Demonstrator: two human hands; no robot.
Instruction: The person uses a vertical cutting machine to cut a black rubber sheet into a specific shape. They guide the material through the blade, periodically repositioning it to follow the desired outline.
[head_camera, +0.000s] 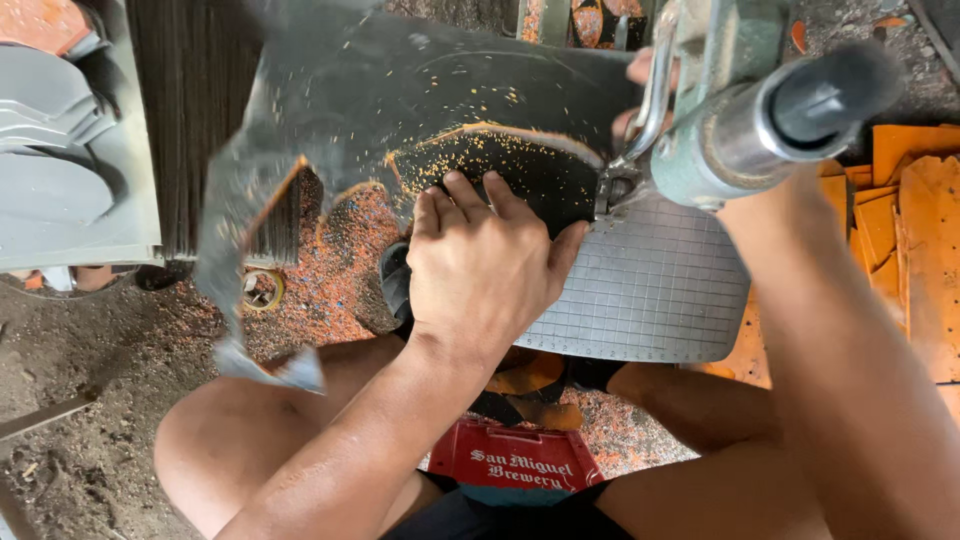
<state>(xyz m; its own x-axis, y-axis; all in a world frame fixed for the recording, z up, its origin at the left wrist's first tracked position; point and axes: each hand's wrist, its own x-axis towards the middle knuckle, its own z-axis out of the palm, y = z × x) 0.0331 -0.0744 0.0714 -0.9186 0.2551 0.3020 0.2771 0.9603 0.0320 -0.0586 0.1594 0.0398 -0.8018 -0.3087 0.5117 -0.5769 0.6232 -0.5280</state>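
Head cam: left hand flat, open on dark, orange-edged rubber sheet; right hand unclear.

Single head-worn camera looks steeply down from close above the person's lap, facing the grey grid-marked metal work plate at frame centre, with the left hand directly below the lens and the dirt floor filling the left edge.
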